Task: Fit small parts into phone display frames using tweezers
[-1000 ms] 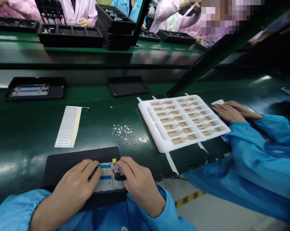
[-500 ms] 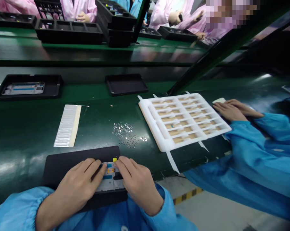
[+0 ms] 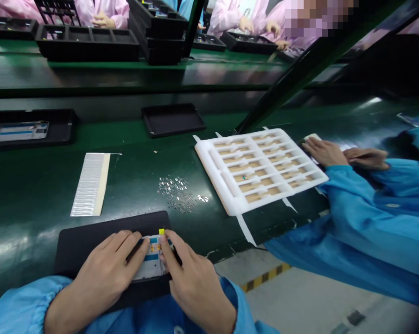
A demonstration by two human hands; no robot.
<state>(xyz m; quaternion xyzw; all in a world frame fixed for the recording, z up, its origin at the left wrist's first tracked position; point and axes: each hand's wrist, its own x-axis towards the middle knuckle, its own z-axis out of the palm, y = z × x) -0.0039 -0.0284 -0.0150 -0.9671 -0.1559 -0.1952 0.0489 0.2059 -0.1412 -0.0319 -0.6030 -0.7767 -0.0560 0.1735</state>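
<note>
A silvery phone frame [image 3: 147, 270] with blue strips, an orange flex piece and a yellow tab [image 3: 161, 231] lies on a black tray [image 3: 114, 228] close to my body. My left hand [image 3: 103, 269] is closed on the frame's left side, and a thin dark piece, unclear in kind, shows between its fingers. At the right end, my right hand [image 3: 192, 271] grips the frame, its fingertips pressed just below the yellow tab. Its fingers hide part of the frame. Beyond the hands, many tiny shiny metal pieces [image 3: 177, 188] are scattered on the green bench.
A sheet of silvery strips [image 3: 87, 183] lies left. A white slotted tray [image 3: 232, 199], taped down, is at right, beside a co-worker's hands [image 3: 326, 152]. Behind are a black box [image 3: 174, 121] and another black box [image 3: 68, 127] holding a phone frame. A dark post [image 3: 282, 88] slants across.
My right index finger has shifted onto the frame just below the yellow tab. My left hand keeps its hold. The co-worker's hands have moved apart. The whole view has shifted slightly.
</note>
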